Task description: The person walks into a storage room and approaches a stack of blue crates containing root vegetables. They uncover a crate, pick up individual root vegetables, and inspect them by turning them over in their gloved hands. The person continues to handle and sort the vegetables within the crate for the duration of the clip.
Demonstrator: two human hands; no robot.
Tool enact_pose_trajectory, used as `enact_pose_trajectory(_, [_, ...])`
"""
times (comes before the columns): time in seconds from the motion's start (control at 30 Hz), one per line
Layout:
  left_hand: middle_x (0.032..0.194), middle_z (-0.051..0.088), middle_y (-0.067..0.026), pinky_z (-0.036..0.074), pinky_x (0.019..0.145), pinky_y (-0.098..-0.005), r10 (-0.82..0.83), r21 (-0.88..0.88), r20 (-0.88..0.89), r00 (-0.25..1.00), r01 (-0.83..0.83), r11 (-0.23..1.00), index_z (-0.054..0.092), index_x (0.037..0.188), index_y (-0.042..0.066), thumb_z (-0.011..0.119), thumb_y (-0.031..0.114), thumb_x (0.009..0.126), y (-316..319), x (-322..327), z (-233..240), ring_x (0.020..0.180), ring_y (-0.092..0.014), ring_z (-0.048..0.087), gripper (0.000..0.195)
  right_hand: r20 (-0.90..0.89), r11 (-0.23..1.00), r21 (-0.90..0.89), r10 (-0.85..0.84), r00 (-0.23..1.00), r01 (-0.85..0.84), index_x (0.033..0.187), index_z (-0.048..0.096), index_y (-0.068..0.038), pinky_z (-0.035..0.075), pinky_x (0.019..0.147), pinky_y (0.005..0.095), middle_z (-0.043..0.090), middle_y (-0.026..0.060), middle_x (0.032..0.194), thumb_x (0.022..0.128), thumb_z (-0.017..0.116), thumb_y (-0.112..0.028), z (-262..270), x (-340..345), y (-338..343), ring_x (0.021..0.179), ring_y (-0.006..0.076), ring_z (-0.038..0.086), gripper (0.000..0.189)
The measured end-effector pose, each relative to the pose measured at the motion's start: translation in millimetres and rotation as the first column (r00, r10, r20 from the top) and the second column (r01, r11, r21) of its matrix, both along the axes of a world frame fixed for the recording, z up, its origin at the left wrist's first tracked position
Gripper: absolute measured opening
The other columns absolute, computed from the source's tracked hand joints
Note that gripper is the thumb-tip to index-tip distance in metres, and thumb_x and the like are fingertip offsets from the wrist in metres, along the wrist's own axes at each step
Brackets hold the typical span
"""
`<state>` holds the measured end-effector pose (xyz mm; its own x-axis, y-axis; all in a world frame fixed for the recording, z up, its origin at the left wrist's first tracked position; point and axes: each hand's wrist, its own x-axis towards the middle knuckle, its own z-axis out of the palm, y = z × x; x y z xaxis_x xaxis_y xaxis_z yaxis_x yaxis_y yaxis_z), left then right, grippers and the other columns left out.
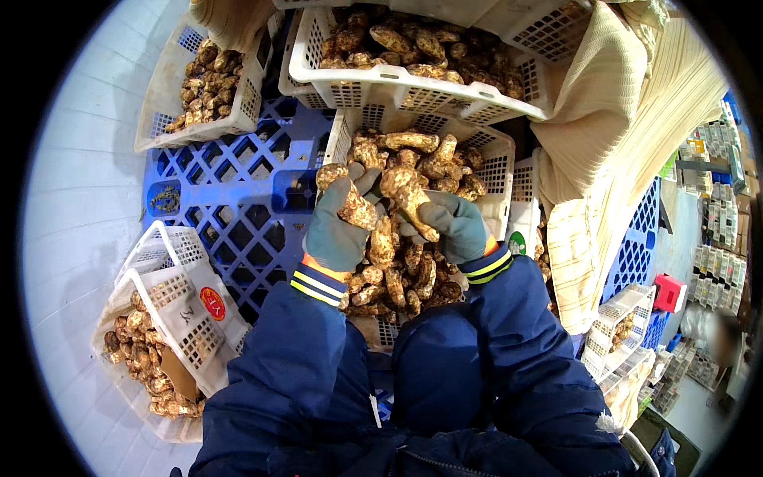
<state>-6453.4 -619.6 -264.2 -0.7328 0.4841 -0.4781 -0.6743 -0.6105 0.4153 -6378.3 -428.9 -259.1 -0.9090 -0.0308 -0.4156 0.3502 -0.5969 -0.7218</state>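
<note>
My left hand, in a grey-green work glove, grips a brown-and-cream matsutake-like mushroom. A rounded cap shows on the other side of the glove; whether it belongs to the same mushroom I cannot tell. My right hand, gloved alike, holds another mushroom by its stem, cap towards the left hand. Both hands are over a white perforated plastic crate before my knees. Mushrooms lie in its far part, and more mushrooms lie nearer me, partly hidden by hands and sleeves.
A mushroom-filled crate stands beyond. Left are another crate and, by a white wall, tilted stacked crates with mushrooms. A blue plastic pallet lies between. Cream cloth drapes at right, near a small crate.
</note>
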Motion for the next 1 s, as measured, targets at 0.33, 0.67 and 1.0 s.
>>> enact_pose_trajectory(0.33, [0.131,0.047,-0.0188,0.037,0.105,-0.0494,0.163,0.016,-0.175,0.971,-0.163,0.986,0.039,0.135,0.004,0.063,0.041,0.086,-11,-16,-11,0.125,-0.037,0.044,0.065,0.049,0.898,0.412,-0.189,0.981,0.152,0.106,0.061,0.008,0.044,0.056,0.0256,0.064,0.0065,0.079,0.087,0.066,-0.012,-14,-20,31,0.061,0.011,0.055,0.028])
enact_pose_trajectory(0.67, [0.117,0.053,-0.0095,0.035,0.105,-0.0475,0.318,-0.019,-0.111,0.942,-0.322,0.947,0.05,0.124,0.011,0.071,0.033,0.083,-37,-26,-45,0.117,-0.03,0.048,0.052,0.128,-0.095,0.991,0.426,0.896,-0.097,0.131,0.048,-0.006,0.046,0.092,0.0439,0.058,0.0217,0.121,0.083,0.065,-0.027,-18,-37,-1,0.108,0.0402,0.056,0.056])
enact_pose_trajectory(1.0, [0.11,0.053,-0.0105,0.042,0.1,-0.0452,0.259,-0.005,-0.159,0.953,-0.263,0.965,0.047,0.123,0.006,0.071,0.034,0.08,-32,-22,-50,0.112,-0.03,0.051,0.058,0.057,0.837,0.341,0.437,0.898,-0.429,0.125,0.043,-0.003,0.049,0.087,0.032,0.054,0.0094,0.12,0.073,0.068,0.009,-118,-11,-13,0.101,0.0164,0.056,0.059])
